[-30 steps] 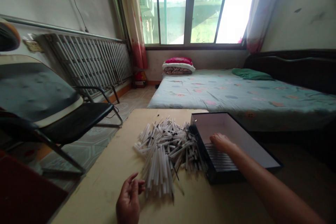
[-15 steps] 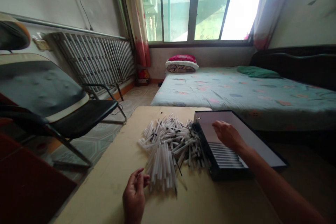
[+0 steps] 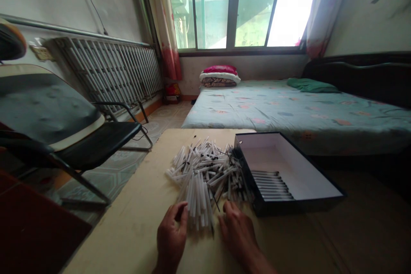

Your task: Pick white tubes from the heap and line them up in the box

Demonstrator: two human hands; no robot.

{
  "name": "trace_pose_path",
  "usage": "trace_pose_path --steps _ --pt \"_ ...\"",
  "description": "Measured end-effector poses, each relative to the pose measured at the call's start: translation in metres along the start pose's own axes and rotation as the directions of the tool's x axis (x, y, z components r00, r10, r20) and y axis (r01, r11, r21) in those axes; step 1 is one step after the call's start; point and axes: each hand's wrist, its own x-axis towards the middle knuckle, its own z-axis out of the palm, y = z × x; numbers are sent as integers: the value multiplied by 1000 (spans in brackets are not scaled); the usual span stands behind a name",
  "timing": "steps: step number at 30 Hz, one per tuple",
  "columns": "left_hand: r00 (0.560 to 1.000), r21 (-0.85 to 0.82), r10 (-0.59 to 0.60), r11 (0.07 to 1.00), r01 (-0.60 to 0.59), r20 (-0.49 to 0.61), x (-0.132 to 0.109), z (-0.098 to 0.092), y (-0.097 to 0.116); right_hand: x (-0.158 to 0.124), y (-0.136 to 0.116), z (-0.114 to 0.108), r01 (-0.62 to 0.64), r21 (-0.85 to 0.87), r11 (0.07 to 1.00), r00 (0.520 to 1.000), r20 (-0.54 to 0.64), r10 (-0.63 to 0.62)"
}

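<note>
My left hand (image 3: 172,233) is beside the near end of a bundle of white, translucent pen-like tubes (image 3: 197,199), thumb and forefinger brought together. Whatever may be between those fingertips is too small to make out. On the bundle's other side, my right hand (image 3: 238,229) has its fingers bent and a little apart, holding nothing I can see. Close to its fingertips lies a thin black stick (image 3: 215,201). Behind the bundle spreads a loose heap of white tubes (image 3: 208,156) with black pieces mixed in.
An open black box (image 3: 308,171) with a pale inside stands right of the heap; a row of black-ended tubes (image 3: 271,186) lies in it. All this rests on a cream table (image 3: 138,222). Beyond are a bed (image 3: 257,107) and, at left, a chair (image 3: 102,137).
My right hand has left the inside of the box and come back left to the near side of the heap. My left hand has shifted slightly right, its thumb and forefinger now meeting.
</note>
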Motion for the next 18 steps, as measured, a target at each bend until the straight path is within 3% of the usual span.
trace_pose_path --steps 4,9,12,18 --pt "969 220 180 951 -215 168 17 12 16 -3 4 12 -36 10 999 997 -71 37" --pt "918 482 229 795 -368 324 34 31 29 -7 11 18 -26 121 992 978 -201 50" --pt "922 564 160 750 -346 353 37 43 32 -8 14 19 -36 217 975 964 -249 91" --pt "962 459 -15 880 -117 274 39 56 35 -7 15 18 -61 350 935 950 -267 162"
